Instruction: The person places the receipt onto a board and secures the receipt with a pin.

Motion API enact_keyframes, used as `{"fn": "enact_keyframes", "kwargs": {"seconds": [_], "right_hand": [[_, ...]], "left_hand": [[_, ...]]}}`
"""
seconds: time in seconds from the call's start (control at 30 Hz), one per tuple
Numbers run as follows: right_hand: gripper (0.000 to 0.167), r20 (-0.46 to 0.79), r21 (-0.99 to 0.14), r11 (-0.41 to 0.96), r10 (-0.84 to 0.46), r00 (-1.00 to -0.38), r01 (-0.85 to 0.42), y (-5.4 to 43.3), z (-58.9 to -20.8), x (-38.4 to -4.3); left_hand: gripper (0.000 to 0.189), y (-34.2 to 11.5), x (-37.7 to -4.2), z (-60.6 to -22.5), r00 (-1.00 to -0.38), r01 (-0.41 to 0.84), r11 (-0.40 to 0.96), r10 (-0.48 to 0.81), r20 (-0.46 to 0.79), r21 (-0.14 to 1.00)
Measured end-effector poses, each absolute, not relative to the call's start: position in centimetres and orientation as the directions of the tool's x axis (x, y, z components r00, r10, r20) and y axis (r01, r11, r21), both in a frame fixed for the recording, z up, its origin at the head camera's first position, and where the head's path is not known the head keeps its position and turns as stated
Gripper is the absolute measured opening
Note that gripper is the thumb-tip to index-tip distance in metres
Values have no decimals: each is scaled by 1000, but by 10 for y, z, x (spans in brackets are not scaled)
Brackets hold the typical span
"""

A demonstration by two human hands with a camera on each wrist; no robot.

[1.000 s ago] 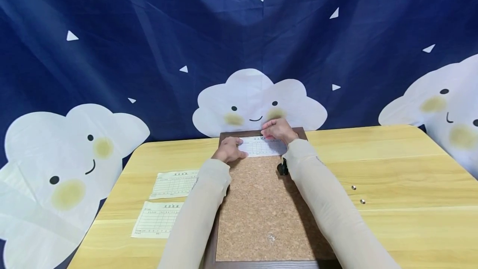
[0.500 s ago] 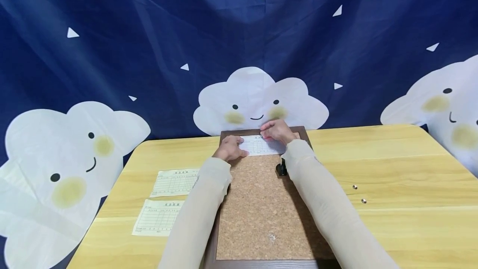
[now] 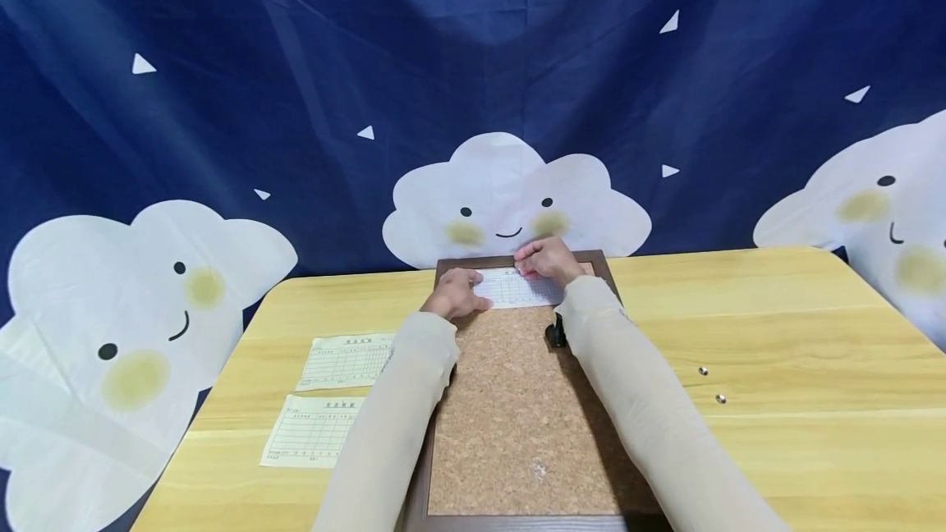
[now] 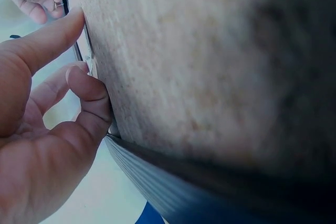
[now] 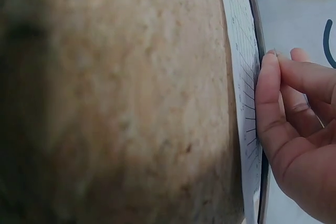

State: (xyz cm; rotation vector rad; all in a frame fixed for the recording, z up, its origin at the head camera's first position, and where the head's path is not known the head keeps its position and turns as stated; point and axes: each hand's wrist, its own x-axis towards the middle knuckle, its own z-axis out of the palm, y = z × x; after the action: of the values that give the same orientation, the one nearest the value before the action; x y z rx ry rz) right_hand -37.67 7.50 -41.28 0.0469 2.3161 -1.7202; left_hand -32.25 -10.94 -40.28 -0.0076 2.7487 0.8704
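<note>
A white printed form (image 3: 508,291) lies along the far end of a brown-framed corkboard (image 3: 517,409). At its left edge my left hand (image 3: 454,294) presses the paper down, thumb and fingers spread apart. My right hand (image 3: 550,259) is over the form's top edge, near the middle. Between its thumb and forefinger it pinches a small thumbtack (image 4: 59,4), whose thin pin shows in the left wrist view. Seen from the right wrist, those fingers meet just above the frame side of the paper (image 5: 244,77). Whether the pin touches the paper cannot be made out.
Two pale green forms (image 3: 314,432) lie on the wooden table left of the board. Two silver thumbtacks (image 3: 720,399) are on the right side. A black clip-like piece (image 3: 556,333) shows by the right sleeve. Behind the table hangs a dark blue curtain (image 3: 443,48) with clouds.
Both hands stay almost where they were. The right fingertips have shifted very slightly left along the form's top edge, and the head view has tilted a little.
</note>
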Motion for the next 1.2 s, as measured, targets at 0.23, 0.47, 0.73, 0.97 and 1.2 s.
{"fn": "enact_keyframes", "kwargs": {"seconds": [0.23,0.47,0.73,0.97,1.2], "right_hand": [[22,-218,-940,293,-114,-969,177,76,-415,-377],[23,-235,-937,290,-107,-966,196,76,-411,-376],[24,-239,-936,284,-78,-968,208,75,-411,-374],[29,-236,-934,285,-41,-971,215,76,-412,-374],[29,-240,-931,287,-12,-971,227,76,-412,-375]], "left_hand": [[55,-110,-323,-404,-969,-66,828,81,-235,557],[54,-110,-323,-404,-970,-68,825,78,-232,561],[55,-111,-324,-405,-970,-60,830,83,-229,555],[56,-111,-324,-406,-970,-59,836,82,-230,546],[56,-110,-323,-403,-969,-67,833,77,-235,549]]}}
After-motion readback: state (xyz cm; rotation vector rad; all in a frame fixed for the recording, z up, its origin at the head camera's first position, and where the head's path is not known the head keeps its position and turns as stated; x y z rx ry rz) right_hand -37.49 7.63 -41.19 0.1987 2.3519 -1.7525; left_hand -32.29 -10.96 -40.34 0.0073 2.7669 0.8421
